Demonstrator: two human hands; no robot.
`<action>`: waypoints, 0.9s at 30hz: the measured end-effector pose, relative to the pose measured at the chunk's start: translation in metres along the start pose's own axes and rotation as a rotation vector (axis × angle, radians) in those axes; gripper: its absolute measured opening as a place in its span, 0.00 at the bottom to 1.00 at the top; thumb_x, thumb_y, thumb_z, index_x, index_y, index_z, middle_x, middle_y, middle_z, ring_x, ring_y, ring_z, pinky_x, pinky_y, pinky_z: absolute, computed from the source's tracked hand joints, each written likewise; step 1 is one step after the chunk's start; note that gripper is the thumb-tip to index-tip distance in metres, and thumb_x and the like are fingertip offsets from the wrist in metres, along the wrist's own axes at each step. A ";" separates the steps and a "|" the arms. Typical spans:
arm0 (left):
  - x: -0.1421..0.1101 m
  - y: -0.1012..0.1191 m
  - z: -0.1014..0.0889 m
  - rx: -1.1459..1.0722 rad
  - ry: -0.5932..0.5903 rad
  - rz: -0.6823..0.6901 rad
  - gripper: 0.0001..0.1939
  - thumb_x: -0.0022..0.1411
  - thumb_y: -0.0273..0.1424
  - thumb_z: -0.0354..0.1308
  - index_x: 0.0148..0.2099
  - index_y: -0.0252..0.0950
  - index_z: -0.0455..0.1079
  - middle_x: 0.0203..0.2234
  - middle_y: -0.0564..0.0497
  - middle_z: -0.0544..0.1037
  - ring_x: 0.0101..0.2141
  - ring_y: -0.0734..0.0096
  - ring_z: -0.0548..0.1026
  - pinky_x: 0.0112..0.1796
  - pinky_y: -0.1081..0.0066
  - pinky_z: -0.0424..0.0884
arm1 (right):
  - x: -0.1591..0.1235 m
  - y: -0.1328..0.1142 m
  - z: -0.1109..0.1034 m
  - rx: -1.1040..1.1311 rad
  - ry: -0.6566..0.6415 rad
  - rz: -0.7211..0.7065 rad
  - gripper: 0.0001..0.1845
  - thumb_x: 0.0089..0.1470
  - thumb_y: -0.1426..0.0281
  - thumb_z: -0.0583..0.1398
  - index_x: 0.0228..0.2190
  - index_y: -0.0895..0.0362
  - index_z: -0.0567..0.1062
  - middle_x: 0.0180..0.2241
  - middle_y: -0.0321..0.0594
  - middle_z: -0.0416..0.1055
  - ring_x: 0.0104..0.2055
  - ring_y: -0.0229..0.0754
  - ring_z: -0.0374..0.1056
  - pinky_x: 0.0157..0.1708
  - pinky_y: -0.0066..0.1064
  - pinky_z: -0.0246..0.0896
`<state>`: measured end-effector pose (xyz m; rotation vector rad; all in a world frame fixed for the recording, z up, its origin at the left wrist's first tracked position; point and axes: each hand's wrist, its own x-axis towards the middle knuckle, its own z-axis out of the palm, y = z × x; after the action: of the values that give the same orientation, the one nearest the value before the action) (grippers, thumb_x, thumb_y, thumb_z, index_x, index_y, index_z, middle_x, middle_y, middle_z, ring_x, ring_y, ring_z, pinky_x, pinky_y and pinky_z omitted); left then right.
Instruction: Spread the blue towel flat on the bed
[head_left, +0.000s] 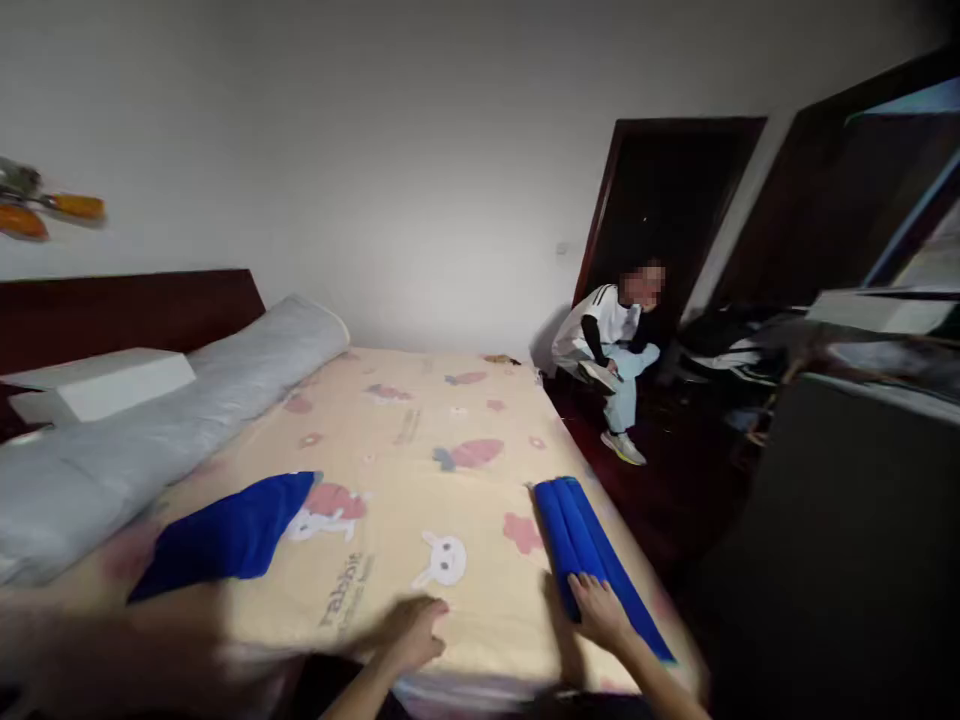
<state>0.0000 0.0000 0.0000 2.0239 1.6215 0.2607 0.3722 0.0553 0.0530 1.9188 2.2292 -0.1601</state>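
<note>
A folded blue towel (564, 528) lies lengthwise near the bed's right edge, in several long layers. My right hand (600, 610) is on its near part, fingers curled over the left side of the folds. Nothing shows in my left hand (417, 636), which is low over the bed sheet near a printed white rabbit face; its fingers are partly apart and slightly blurred. To the left, a second blue cloth (232, 530) is spread in a loose, uneven shape on the sheet.
A long grey roll (247, 370) and a white box (127, 380) lie along the dark headboard (135, 305). Beyond the bed's right side a person (607, 340) sits before a dark door (675, 200). A dark cabinet (847, 520) stands at right.
</note>
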 end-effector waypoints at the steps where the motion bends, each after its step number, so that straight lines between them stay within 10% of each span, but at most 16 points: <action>1: 0.000 0.000 0.000 0.001 -0.003 -0.005 0.31 0.47 0.31 0.55 0.57 0.43 0.69 0.54 0.51 0.74 0.54 0.61 0.70 0.55 0.67 0.63 | 0.005 -0.002 -0.007 0.008 -0.003 0.011 0.29 0.48 0.67 0.65 0.53 0.59 0.72 0.55 0.52 0.69 0.59 0.55 0.63 0.60 0.43 0.53; 4: 0.001 0.002 0.000 -0.001 -0.008 -0.012 0.31 0.47 0.30 0.55 0.56 0.42 0.69 0.53 0.50 0.75 0.52 0.61 0.71 0.54 0.67 0.64 | 0.019 -0.010 -0.019 0.018 0.035 0.114 0.25 0.60 0.57 0.53 0.51 0.60 0.74 0.53 0.56 0.70 0.55 0.57 0.67 0.54 0.48 0.59; 9: -0.001 0.006 -0.003 -0.011 0.002 -0.001 0.28 0.46 0.28 0.54 0.53 0.41 0.70 0.50 0.49 0.77 0.50 0.63 0.73 0.52 0.68 0.65 | 0.034 -0.010 0.014 0.076 0.160 0.505 0.46 0.55 0.51 0.56 0.68 0.55 0.47 0.70 0.57 0.32 0.69 0.71 0.36 0.55 0.71 0.43; 15: -0.003 0.011 -0.008 -0.023 0.021 0.009 0.27 0.47 0.26 0.53 0.52 0.40 0.71 0.49 0.50 0.78 0.49 0.65 0.74 0.51 0.70 0.66 | 0.040 0.009 0.062 0.372 0.166 0.714 0.58 0.48 0.39 0.54 0.68 0.55 0.40 0.69 0.58 0.35 0.69 0.68 0.37 0.59 0.69 0.37; 21: -0.006 0.016 -0.012 -0.047 0.023 0.001 0.26 0.48 0.25 0.53 0.52 0.39 0.71 0.49 0.50 0.77 0.50 0.67 0.73 0.52 0.71 0.65 | 0.038 0.017 0.056 0.487 0.031 0.804 0.65 0.40 0.36 0.59 0.68 0.52 0.39 0.70 0.55 0.29 0.70 0.71 0.30 0.59 0.71 0.30; 27: -0.009 0.019 -0.017 -0.030 0.020 0.001 0.26 0.50 0.26 0.53 0.53 0.39 0.71 0.50 0.50 0.77 0.51 0.67 0.73 0.53 0.71 0.65 | 0.034 0.028 0.060 0.568 0.214 0.890 0.66 0.37 0.35 0.60 0.67 0.53 0.43 0.66 0.66 0.42 0.65 0.78 0.43 0.52 0.76 0.35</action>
<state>0.0062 -0.0064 0.0256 2.0057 1.6197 0.3043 0.3998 0.0800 -0.0111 3.1492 1.2731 -0.4944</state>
